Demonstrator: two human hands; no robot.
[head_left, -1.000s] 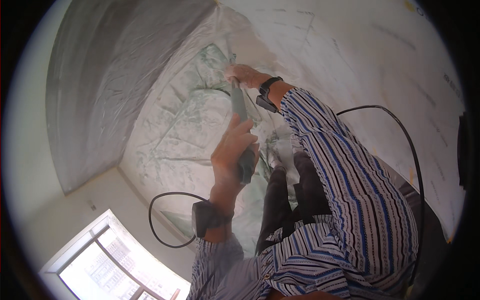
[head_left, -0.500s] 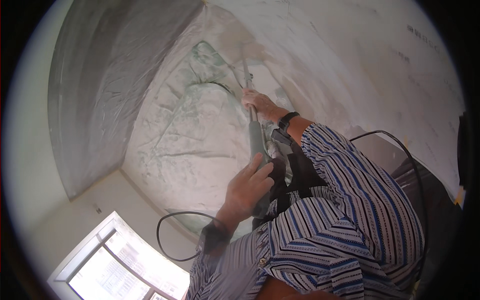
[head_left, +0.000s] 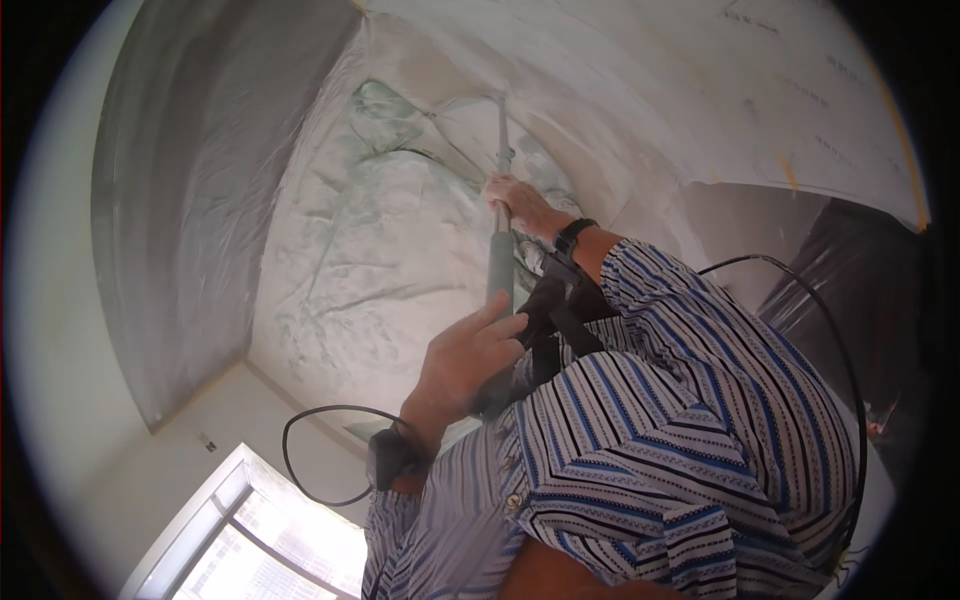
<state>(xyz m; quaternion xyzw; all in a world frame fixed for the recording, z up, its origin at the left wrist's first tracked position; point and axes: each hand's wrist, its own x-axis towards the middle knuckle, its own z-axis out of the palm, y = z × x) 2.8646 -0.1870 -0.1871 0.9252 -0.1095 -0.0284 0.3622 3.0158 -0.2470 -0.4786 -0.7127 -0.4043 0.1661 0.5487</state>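
A long pole tool (head_left: 503,135) with a thin metal shaft and a thick grey sleeve slants from my body up into the middle of the view. My right hand (head_left: 525,207) is wrapped around the bare shaft, above the sleeve. Lower down, my left hand (head_left: 462,358) grips the grey sleeve, its thumb lying along it. The far end of the shaft meets a pale sheet-covered surface, and I cannot make out a head on it. The dusty white and green cover (head_left: 340,250) spreads behind the pole.
Grey plastic film (head_left: 200,200) hangs on the left. A pale printed sheet (head_left: 740,100) stretches across the upper right, with dark film (head_left: 840,280) below it. A bright window (head_left: 270,540) sits at the lower left. Black cable (head_left: 835,350) loops beside my right arm; another cable loop (head_left: 290,450) hangs near my left wrist.
My left hand and the sleeve have shifted left and slightly up in view, leaving the pole more upright. The surroundings have turned in view, with more dark film showing at the right. Both grips stay.
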